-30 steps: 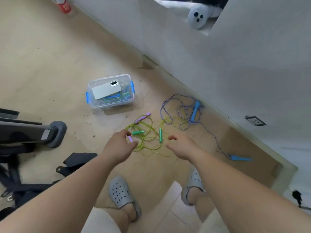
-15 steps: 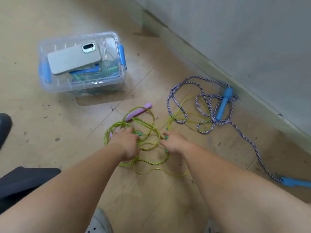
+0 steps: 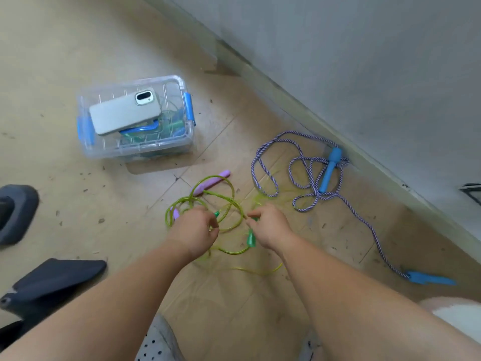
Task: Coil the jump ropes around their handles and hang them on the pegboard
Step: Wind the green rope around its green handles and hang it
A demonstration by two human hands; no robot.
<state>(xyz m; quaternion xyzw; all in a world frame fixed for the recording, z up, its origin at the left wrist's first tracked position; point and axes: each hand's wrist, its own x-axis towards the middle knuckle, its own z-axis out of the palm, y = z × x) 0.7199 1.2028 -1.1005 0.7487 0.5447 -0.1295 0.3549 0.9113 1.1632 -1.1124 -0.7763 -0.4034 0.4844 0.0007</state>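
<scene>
I'm gripping a green handle (image 3: 216, 214) w/ my L hand (image 3: 194, 230), pinching the other handle (image 3: 251, 238) w/ my R hand (image 3: 270, 226), green rope (image 3: 232, 190) looping btwn.

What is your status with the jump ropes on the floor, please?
Left hand grips green handle, right hand pinches second green handle. Yellow-green rope uncoiled, looped across purple handle.

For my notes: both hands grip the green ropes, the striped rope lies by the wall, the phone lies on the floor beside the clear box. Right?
No: the head view shows the phone on top of the clear box, not beside it. The left hand and right hand grip the green ropes; the striped rope is by the wall.
</scene>
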